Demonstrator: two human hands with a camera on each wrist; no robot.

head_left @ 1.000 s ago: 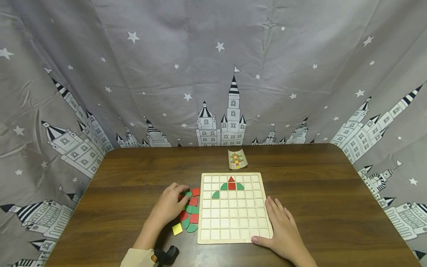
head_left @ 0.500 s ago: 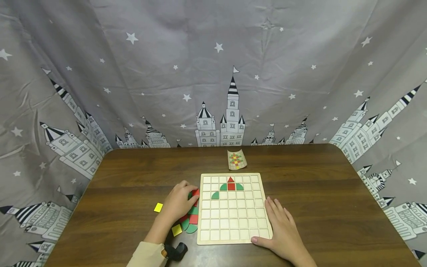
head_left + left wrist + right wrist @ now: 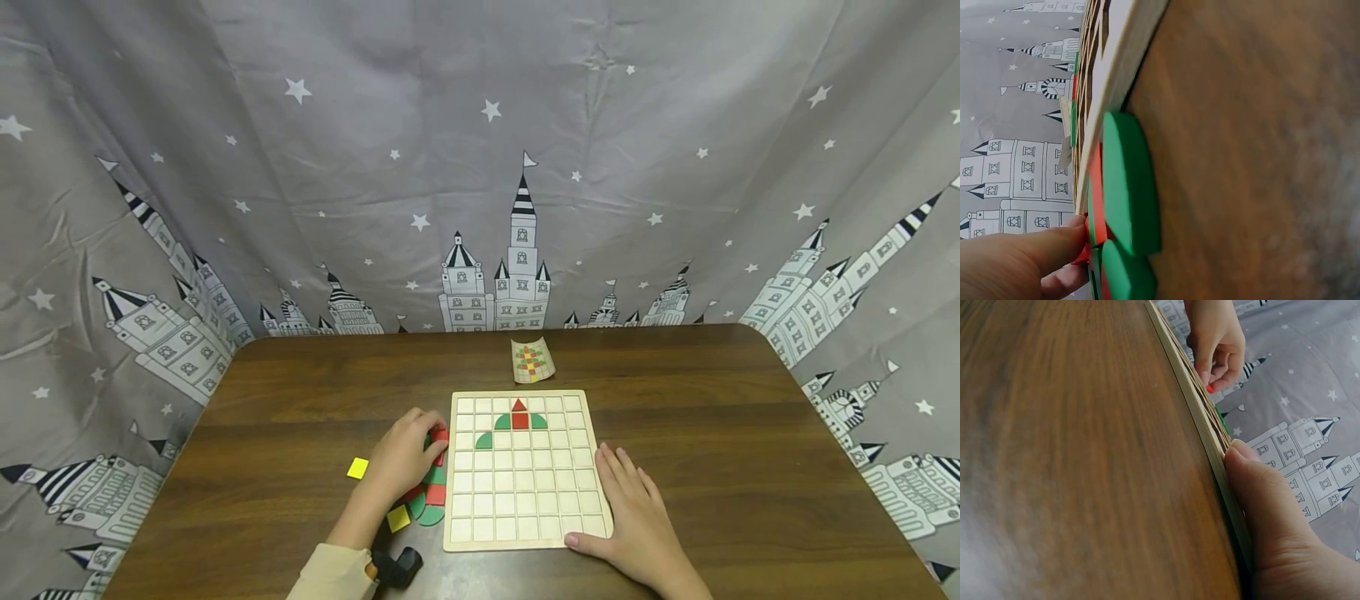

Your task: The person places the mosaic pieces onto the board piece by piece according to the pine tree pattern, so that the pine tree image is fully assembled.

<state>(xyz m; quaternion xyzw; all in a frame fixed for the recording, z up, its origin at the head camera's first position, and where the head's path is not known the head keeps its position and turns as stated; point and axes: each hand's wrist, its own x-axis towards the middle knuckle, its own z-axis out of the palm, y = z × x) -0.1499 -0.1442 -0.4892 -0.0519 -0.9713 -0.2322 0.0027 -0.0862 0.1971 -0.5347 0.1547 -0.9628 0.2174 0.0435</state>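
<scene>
Left hand (image 3: 405, 454): thumb and fingers pinch a red piece (image 3: 1210, 389) just left of the board; mostly covered, it is probably a square.
Right hand (image 3: 633, 517): well apart from the left, fingers fairly straight along the board's right edge, thumb on the near rim.
Loose pieces (image 3: 435, 494): smooth, flat red squares and green curved shapes, overlapping left of the board; one yellow square (image 3: 398, 518) lies near, another (image 3: 357, 468) farther left.
Board (image 3: 504, 505): pale wood, raised grid, central; toward its far edge, a red triangle (image 3: 519, 406) above a red square (image 3: 520, 422), with three green quarter-rounds (image 3: 484, 441).
Card (image 3: 533, 361): curled, printed with a coloured pattern, beyond the board.
Table (image 3: 675, 400): dark, streaky wood grain.
Since a second ago: left hand shifted right; the farther yellow square came into view; right hand stayed.
Left wrist only: the green pieces' thick edges.
Right wrist only: the left fingertips meeting on red.
</scene>
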